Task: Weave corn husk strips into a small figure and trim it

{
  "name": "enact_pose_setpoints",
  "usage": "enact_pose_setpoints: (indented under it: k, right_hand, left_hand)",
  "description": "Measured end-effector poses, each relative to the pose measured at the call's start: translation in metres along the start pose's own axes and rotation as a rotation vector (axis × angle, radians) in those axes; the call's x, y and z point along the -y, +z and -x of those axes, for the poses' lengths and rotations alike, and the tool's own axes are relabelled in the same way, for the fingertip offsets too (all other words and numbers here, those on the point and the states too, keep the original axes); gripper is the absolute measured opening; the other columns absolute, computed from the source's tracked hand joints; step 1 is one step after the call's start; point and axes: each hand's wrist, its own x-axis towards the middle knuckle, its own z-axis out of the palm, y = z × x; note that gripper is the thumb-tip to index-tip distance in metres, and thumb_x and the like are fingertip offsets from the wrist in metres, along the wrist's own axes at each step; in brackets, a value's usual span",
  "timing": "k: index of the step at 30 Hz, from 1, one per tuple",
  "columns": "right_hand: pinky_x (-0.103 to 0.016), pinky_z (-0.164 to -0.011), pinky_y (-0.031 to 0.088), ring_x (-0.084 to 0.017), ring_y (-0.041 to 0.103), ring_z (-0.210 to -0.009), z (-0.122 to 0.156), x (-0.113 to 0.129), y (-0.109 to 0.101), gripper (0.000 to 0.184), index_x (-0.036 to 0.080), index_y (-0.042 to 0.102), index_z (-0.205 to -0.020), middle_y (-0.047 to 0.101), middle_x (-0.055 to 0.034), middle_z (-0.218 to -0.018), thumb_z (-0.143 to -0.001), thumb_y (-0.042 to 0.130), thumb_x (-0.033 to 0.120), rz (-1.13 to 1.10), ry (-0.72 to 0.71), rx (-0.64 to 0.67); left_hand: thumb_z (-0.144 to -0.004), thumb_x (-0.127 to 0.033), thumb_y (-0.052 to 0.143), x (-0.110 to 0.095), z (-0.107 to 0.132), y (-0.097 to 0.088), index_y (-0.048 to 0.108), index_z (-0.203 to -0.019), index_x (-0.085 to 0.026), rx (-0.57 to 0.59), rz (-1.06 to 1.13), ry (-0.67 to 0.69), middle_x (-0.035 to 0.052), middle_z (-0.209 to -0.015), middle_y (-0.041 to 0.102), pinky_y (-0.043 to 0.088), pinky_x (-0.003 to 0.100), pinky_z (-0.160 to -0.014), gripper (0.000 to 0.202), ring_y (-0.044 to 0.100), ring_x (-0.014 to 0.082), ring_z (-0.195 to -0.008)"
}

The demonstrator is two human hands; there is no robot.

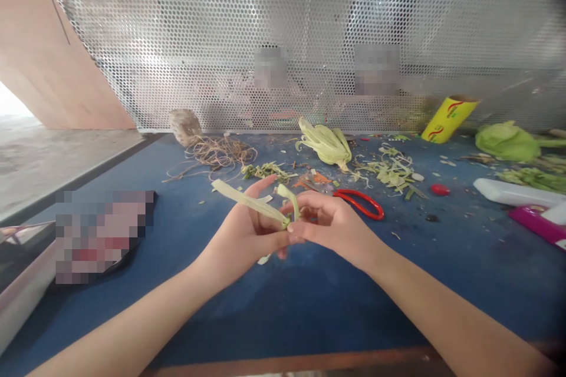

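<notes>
My left hand (247,232) and my right hand (329,221) meet above the blue table (283,300), both pinched on pale green vegetable strips. A long flat strip (245,199) runs from my left fingers up and to the left. A shorter curled strip (289,197) bends over my right fingers. The two strips join at a greener end (287,222) where my fingertips touch. Red-handled scissors (360,201) lie just behind my right hand.
A leafy green vegetable (326,142) and scattered trimmings (389,169) lie further back. Tangled brown twine (216,152) sits back left, a yellow roll (448,119) and a cabbage (506,140) back right. White and pink tools (526,203) lie at right. A perforated metal screen (283,41) backs the table.
</notes>
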Motion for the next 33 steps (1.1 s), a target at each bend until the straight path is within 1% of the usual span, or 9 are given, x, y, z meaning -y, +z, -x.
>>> enact_pose_setpoints:
  k: [6, 12, 16, 20, 23, 25, 27, 30, 33]
  right_hand:
    - [-0.023, -0.059, 0.041, -0.009, 0.044, -0.065, 0.004, 0.005, 0.002, 0.011, 0.019, 0.058, -0.077, 0.049, -0.0001, -0.091, -0.069, 0.064, 0.022, 0.219, -0.135, -0.016]
    - [-0.022, -0.055, 0.040, -0.011, 0.048, -0.065, 0.002, 0.005, -0.001, 0.006, 0.019, 0.052, -0.070, 0.053, 0.0000, -0.077, -0.073, 0.055, 0.016, 0.432, -0.292, -0.130]
    - [-0.020, -0.048, 0.039, -0.009, 0.048, -0.054, 0.001, 0.002, -0.003, 0.004, 0.020, 0.052, -0.070, 0.053, 0.0024, -0.065, -0.074, 0.054, 0.019, 0.400, -0.228, -0.121]
    - [-0.018, -0.042, 0.038, -0.006, 0.045, -0.046, 0.002, 0.002, -0.006, 0.006, 0.019, 0.052, -0.071, 0.052, 0.0035, -0.063, -0.076, 0.055, 0.023, 0.276, -0.147, -0.130]
    - [-0.018, -0.037, 0.038, -0.005, 0.043, -0.040, 0.003, 0.003, -0.007, 0.011, 0.020, 0.051, -0.077, 0.050, 0.0047, -0.060, -0.079, 0.053, 0.031, 0.115, -0.023, -0.051]
    - [-0.018, -0.036, 0.038, -0.006, 0.043, -0.038, 0.003, 0.003, -0.006, 0.014, 0.020, 0.052, -0.081, 0.049, 0.0050, -0.058, -0.080, 0.052, 0.034, 0.056, 0.022, -0.002]
    - [-0.019, -0.037, 0.037, -0.005, 0.042, -0.039, 0.002, 0.004, -0.003, 0.015, 0.020, 0.054, -0.084, 0.049, 0.0042, -0.061, -0.080, 0.052, 0.034, 0.048, 0.030, 0.013]
    - [-0.019, -0.042, 0.035, -0.006, 0.041, -0.044, 0.002, 0.005, 0.001, 0.015, 0.018, 0.056, -0.078, 0.048, 0.0034, -0.061, -0.078, 0.055, 0.033, 0.089, 0.035, -0.022]
    - [-0.021, -0.045, 0.032, -0.008, 0.040, -0.047, 0.003, 0.006, 0.002, 0.018, 0.018, 0.052, -0.066, 0.043, 0.0045, -0.055, -0.076, 0.056, 0.032, 0.131, 0.050, -0.052]
  left_hand:
    - [-0.065, -0.012, 0.068, -0.001, 0.003, 0.001, -0.017, -0.136, -0.017, 0.017, -0.057, -0.051, -0.0083, -0.048, 0.061, 0.041, 0.020, -0.046, 0.112, 0.056, 0.0115, -0.041]
    - [-0.071, -0.018, 0.065, 0.004, 0.005, 0.004, -0.014, -0.137, -0.022, 0.016, -0.082, -0.033, -0.0045, -0.057, 0.068, 0.048, 0.028, -0.061, 0.102, 0.065, 0.0156, -0.054]
    - [-0.072, -0.016, 0.064, 0.002, 0.005, 0.003, -0.017, -0.136, -0.020, -0.006, -0.096, -0.064, -0.0033, -0.061, 0.070, 0.047, 0.024, -0.059, 0.104, 0.066, 0.0151, -0.053]
    - [-0.070, -0.020, 0.067, -0.004, 0.007, 0.000, 0.000, -0.137, -0.018, 0.014, -0.123, -0.070, 0.0008, -0.065, 0.072, 0.048, 0.024, -0.055, 0.095, 0.066, 0.0167, -0.052]
    - [-0.073, -0.028, 0.064, -0.007, 0.007, -0.001, 0.023, -0.134, -0.016, 0.020, -0.112, -0.023, 0.0009, -0.061, 0.070, 0.049, 0.027, -0.057, 0.074, 0.066, 0.0176, -0.054]
    - [-0.078, -0.034, 0.056, -0.007, 0.006, -0.002, 0.048, -0.119, -0.014, -0.050, -0.165, 0.057, 0.0021, -0.062, 0.070, 0.049, 0.026, -0.059, 0.046, 0.065, 0.0169, -0.058]
    - [-0.081, -0.035, 0.052, -0.007, 0.004, -0.004, 0.066, -0.089, -0.014, -0.140, -0.269, 0.127, 0.0038, -0.068, 0.070, 0.047, 0.024, -0.060, 0.027, 0.063, 0.0160, -0.063]
    - [-0.081, -0.034, 0.050, -0.005, 0.002, -0.006, 0.067, -0.060, -0.015, -0.223, -0.416, 0.154, 0.0041, -0.070, 0.070, 0.045, 0.022, -0.063, 0.033, 0.061, 0.0159, -0.067]
    - [-0.082, -0.035, 0.048, -0.003, 0.002, -0.008, 0.067, -0.056, -0.016, -0.257, -0.520, 0.144, 0.0027, -0.060, 0.067, 0.043, 0.023, -0.059, 0.037, 0.057, 0.0144, -0.060]
